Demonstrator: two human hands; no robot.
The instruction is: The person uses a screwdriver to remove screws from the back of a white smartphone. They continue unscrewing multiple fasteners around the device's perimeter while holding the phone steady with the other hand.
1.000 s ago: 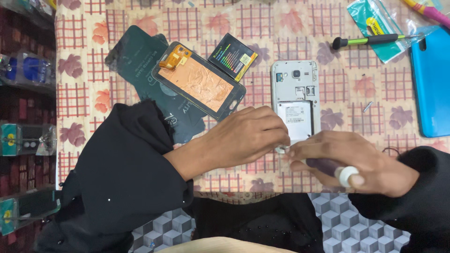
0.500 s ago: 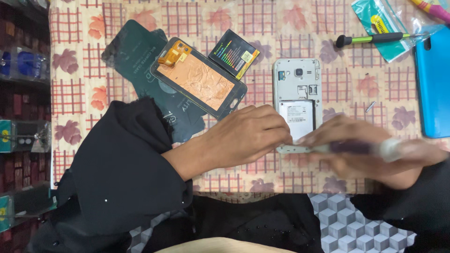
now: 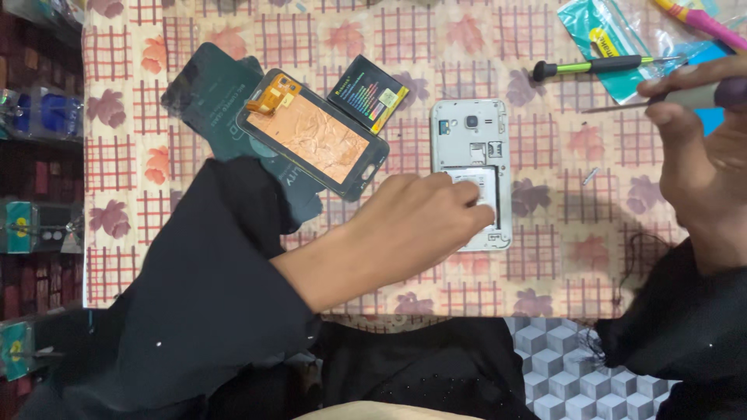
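A table under a checked floral cloth (image 3: 311,280) carries a white phone (image 3: 471,148), a screen panel (image 3: 313,143), a battery (image 3: 367,93) and a green screwdriver (image 3: 595,65).

Right of the white phone body (image 3: 471,148) lies open tablecloth (image 3: 560,225) broken only by a tiny loose part (image 3: 590,176). Left of it, a battery (image 3: 367,93) and screen assembly (image 3: 313,143) crowd close. Above right, a green-handled screwdriver (image 3: 591,66) bars the way.

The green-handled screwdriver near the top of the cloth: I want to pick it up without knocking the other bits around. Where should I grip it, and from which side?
Probably grip the green-handled screwdriver around its thick green and black handle, coming down from above. It lies flat, running left to right. Its thin shaft end rests on the teal packet, near the right hand, so the handle's left end is the freer part.
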